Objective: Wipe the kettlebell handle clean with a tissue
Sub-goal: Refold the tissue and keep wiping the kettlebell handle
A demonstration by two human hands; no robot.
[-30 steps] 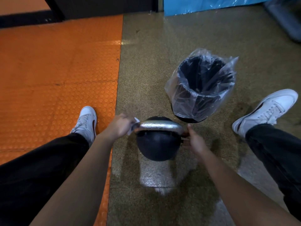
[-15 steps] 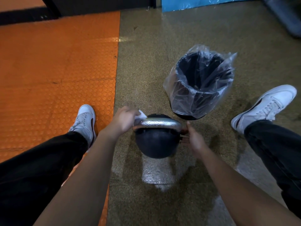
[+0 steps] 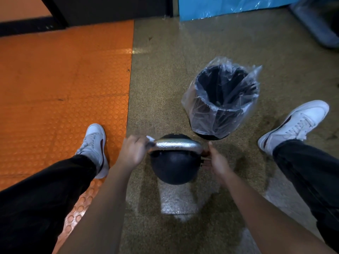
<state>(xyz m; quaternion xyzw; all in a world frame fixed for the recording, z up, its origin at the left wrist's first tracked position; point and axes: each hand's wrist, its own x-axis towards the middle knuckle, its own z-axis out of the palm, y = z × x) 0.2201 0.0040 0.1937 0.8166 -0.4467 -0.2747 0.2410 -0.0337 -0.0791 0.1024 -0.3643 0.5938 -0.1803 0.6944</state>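
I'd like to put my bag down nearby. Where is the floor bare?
Bare: the orange mat beyond the left shoe, and speckled floor left of the bin. Crowded: around the kettlebell, with both hands and bin close.

Single head-worn wide-angle view, looking steeply down and forward from above; hands and kettlebell [image 3: 174, 162] close below at centre, floor [image 3: 165, 70] stretching ahead, legs and shoes at both frame edges
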